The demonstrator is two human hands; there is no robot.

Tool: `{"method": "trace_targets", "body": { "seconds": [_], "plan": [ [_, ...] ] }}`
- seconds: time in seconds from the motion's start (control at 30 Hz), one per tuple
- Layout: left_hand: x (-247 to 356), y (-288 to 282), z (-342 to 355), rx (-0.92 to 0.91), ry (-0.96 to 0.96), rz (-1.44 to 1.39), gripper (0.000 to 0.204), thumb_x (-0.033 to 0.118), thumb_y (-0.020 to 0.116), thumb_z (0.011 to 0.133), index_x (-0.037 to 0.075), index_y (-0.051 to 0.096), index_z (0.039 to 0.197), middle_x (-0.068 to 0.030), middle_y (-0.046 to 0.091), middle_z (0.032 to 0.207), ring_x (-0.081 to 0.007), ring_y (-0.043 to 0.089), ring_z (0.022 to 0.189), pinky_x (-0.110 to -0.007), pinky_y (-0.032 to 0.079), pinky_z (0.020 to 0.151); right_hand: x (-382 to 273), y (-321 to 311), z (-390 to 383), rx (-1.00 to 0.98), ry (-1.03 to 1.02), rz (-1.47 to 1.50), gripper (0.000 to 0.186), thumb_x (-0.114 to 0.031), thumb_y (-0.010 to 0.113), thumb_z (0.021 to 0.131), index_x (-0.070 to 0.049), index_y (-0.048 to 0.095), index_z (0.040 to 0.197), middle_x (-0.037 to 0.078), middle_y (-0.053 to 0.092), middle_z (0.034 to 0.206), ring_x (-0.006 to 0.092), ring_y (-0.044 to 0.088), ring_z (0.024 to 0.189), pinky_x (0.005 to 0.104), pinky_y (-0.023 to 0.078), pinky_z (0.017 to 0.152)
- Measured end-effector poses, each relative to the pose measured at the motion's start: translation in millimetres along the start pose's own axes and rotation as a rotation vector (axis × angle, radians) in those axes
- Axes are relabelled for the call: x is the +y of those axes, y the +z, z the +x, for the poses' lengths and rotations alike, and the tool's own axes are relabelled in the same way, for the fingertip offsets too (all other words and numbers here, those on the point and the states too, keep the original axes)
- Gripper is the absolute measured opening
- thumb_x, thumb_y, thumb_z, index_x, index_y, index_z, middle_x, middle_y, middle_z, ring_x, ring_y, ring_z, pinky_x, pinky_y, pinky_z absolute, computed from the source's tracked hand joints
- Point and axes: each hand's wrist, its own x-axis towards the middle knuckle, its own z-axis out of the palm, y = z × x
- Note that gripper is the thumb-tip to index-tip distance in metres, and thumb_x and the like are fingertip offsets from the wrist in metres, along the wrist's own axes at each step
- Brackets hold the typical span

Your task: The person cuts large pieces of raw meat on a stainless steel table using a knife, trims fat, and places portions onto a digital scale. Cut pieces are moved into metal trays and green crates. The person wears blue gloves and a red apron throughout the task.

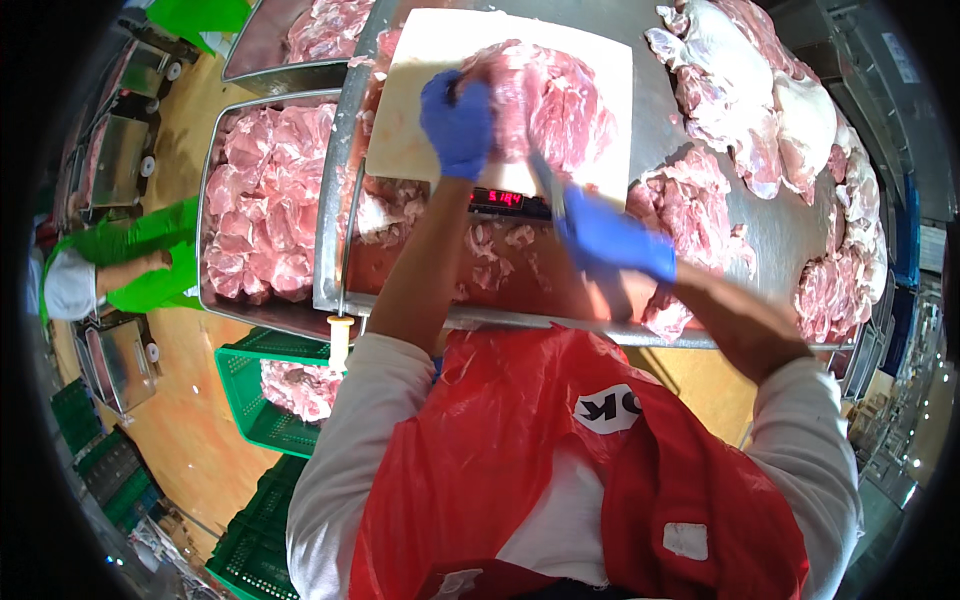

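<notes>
My left hand [457, 125] in a blue glove is closed on the left side of a large piece of raw pink meat [560, 110], which lies on a white cutting board [405, 150]. My right hand [615, 240], also gloved and slightly blurred, grips a knife [550, 185], its blade pointing up toward the meat's lower edge. The board sits over a scale with a red lit display [505, 200]. Meat scraps [490, 260] lie below it on the metal table [660, 120].
Skin-on cuts [730, 90] and loose meat [680, 190] lie at right. Metal bins of meat [265, 195] [320, 30] stand at left, above green crates [255, 400]. Co-workers in green aprons [150, 250] [200, 15] stand at left. A yellow handle [340, 340] hangs at the table's edge.
</notes>
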Motion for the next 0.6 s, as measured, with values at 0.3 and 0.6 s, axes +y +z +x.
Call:
{"method": "trace_targets", "body": {
  "seconds": [0.3,0.6],
  "plan": [
    [20,-27,53,-0.335,0.091,0.394,0.053,0.030,0.068,0.089,-0.005,0.057,0.126,-0.0191,0.070,0.104,-0.0280,0.068,0.098,-0.039,0.052,0.088,-50,-54,-12,0.116,0.589,0.552,0.023,-0.021,0.044,0.105,0.000,0.039,0.098,0.009,0.054,0.067,0.0178,0.059,0.051,0.0338,0.051,0.047],
    [-4,-38,29,-0.237,0.028,0.309,0.046,0.039,0.065,0.089,0.000,0.064,0.112,-0.0241,0.070,0.096,-0.0386,0.069,0.093,-0.042,0.053,0.081,-27,-30,112,0.082,0.405,0.634,0.023,-0.019,0.046,0.102,0.003,0.048,0.095,0.011,0.056,0.068,0.0223,0.060,0.049,0.0361,0.053,0.047]
  ]
}}
